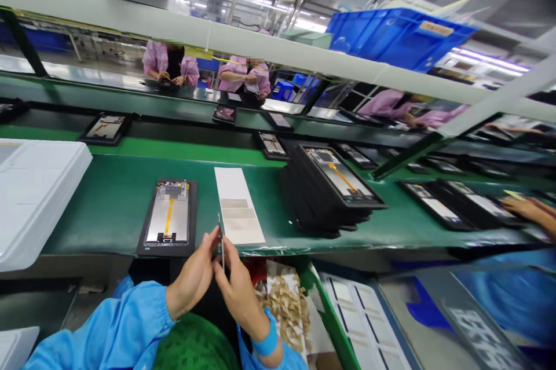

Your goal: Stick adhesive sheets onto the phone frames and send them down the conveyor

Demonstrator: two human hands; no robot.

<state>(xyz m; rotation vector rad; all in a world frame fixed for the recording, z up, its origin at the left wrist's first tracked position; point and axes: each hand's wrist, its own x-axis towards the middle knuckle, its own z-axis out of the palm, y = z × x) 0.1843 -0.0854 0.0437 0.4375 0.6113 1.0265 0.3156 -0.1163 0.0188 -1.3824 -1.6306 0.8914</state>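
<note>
View: head camera, single | Mount: on the wearer's head | Facing: forward and down over the green bench (108, 185), horizon tilted | Range: hands (237, 286) close below, far workers (170, 66) beyond | Shared: none

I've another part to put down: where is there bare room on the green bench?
On the bench, one good patch lies between the white tray and the open tablet. A narrower strip separates tablet and card; another, card and black stack. It's crowded at the stack and the right-hand trays.
</note>
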